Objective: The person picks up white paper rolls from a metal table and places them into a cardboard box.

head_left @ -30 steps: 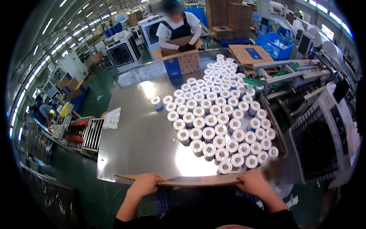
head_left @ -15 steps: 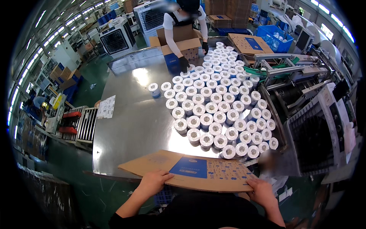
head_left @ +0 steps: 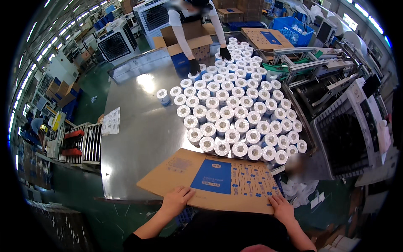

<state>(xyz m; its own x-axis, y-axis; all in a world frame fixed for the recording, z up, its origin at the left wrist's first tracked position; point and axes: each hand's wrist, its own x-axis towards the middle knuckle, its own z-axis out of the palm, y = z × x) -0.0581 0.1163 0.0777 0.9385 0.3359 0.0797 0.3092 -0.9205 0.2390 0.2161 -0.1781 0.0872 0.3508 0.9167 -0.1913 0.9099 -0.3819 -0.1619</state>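
Note:
A flattened cardboard box [head_left: 252,180], brown with a blue printed panel, lies tilted in front of me at the near edge of a metal table [head_left: 138,138]. My left hand [head_left: 178,200] grips its near edge left of the blue panel, fingers on top. At the near right corner my right hand [head_left: 283,208] holds the same cardboard; both thumbs are mostly hidden. Beyond the cardboard's far edge stand many white paper rolls [head_left: 232,136] with blue lower wraps, packed upright. One separate roll [head_left: 162,94] stands to their left.
Across the table a co-worker's gloved hands [head_left: 194,67] touch rolls beside an open carton [head_left: 191,45]. Another flat cardboard piece [head_left: 268,38] lies at the far right. Machine rails [head_left: 310,56] border the right side; a roller conveyor [head_left: 92,143] stands left. A paper sheet [head_left: 111,122] lies on the table.
The flattened box has tipped so more of its printed face shows, its far edge now nearer the rolls. Both my hands keep hold. The co-worker's hands have moved onto the rolls.

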